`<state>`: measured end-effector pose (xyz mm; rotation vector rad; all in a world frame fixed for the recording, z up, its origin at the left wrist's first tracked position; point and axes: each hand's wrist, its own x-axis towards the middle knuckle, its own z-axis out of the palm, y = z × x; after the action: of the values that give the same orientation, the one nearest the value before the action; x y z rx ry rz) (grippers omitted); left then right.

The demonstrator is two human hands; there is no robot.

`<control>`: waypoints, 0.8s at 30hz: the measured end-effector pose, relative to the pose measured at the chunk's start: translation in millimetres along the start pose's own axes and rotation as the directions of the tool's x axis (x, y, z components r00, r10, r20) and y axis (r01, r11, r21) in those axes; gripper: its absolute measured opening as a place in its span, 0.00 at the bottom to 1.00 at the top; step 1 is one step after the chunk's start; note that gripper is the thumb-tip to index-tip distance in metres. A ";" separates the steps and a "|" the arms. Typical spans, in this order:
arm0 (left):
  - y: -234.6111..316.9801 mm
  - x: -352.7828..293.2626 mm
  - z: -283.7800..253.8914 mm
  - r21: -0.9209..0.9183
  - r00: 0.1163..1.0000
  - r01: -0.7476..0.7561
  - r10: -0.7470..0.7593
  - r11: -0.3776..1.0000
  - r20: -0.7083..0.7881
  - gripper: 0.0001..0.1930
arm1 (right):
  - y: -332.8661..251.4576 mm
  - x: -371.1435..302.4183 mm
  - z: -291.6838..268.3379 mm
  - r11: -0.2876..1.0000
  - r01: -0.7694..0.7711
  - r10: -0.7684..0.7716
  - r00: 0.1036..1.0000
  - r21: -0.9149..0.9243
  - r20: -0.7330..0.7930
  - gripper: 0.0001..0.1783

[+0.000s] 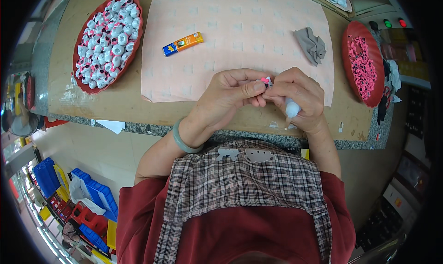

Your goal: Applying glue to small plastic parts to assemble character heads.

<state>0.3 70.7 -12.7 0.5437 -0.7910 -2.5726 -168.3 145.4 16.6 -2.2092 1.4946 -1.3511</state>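
Above the near part of the table, my two hands meet. My left hand [226, 91] pinches a small white piece with a pink bow [265, 81] between thumb and fingers. Close against it, my right hand [299, 93] is closed around a small whitish squeeze bottle [292, 109], whose rounded end sticks out below the palm. Its fingertips are at the white piece; whether they also grip a tiny part is hidden. Several similar white pieces with pink and black bits [108, 45] fill a red scalloped tray [140, 33] at the left.
A pink patterned sheet [230, 42] covers the middle of the table. On it lie a blue and orange slim pack [183, 44] and a crumpled grey cloth [310, 45]. At the right stands a red tray [378, 61] of small pink and black parts [362, 68].
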 end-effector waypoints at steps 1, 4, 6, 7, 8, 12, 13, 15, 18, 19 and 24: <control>-0.4 1.1 -0.4 0.000 1.000 0.000 0.000 1.000 0.001 0.13 | -0.7 1.5 -1.4 0.998 -0.039 0.039 0.999 0.047 -0.010 0.10; 0.2 6.3 -3.4 -0.012 0.997 -0.001 0.002 1.000 0.077 0.15 | 4.0 2.0 -4.9 0.981 -0.121 0.129 0.990 0.152 -0.051 0.11; 3.7 7.7 -2.8 -0.013 0.997 -0.022 0.023 1.000 0.077 0.15 | 9.9 1.3 -8.7 0.940 -0.199 0.235 0.966 0.276 -0.103 0.11; 6.4 7.2 -1.8 -0.014 0.996 -0.040 0.041 0.999 0.076 0.15 | 11.4 2.0 -9.8 0.941 -0.187 0.224 0.969 0.281 -0.104 0.11; 8.6 5.1 -2.5 -0.011 0.996 -0.065 0.066 0.998 0.066 0.16 | 13.2 1.7 -8.2 0.936 -0.218 0.257 0.960 0.276 -0.114 0.11; 11.6 -2.4 -1.3 0.025 0.988 -0.150 0.151 0.988 -0.034 0.15 | 17.8 0.3 -3.0 0.905 -0.331 0.374 0.919 0.269 -0.127 0.10; 10.0 -1.5 -3.8 0.082 0.989 -0.143 0.145 0.986 -0.019 0.13 | 19.9 0.0 -3.8 0.918 -0.327 0.357 0.928 0.223 -0.111 0.10; 20.3 -6.5 -15.4 0.165 0.983 -0.173 0.181 0.971 -0.035 0.12 | 22.3 1.1 -3.8 0.926 -0.333 0.351 0.932 0.177 -0.084 0.10; 34.5 -16.1 -17.5 0.353 0.955 -0.259 0.293 0.899 -0.045 0.10 | 25.0 5.7 -4.9 0.917 -0.342 0.358 0.933 0.204 -0.046 0.09; 40.0 -19.7 -20.7 0.361 0.949 -0.273 0.311 0.892 -0.051 0.10 | 26.8 6.9 -4.5 0.907 -0.369 0.381 0.925 0.201 -0.021 0.09; 78.0 -44.0 -42.5 0.639 0.804 -0.339 0.565 0.691 -0.185 0.10 | 34.7 14.9 1.6 0.880 -0.428 0.435 0.901 0.206 0.012 0.08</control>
<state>77.0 13.1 12.0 0.8470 -1.3756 -1.6580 -188.8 115.8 4.9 -1.6084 1.6477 -1.3237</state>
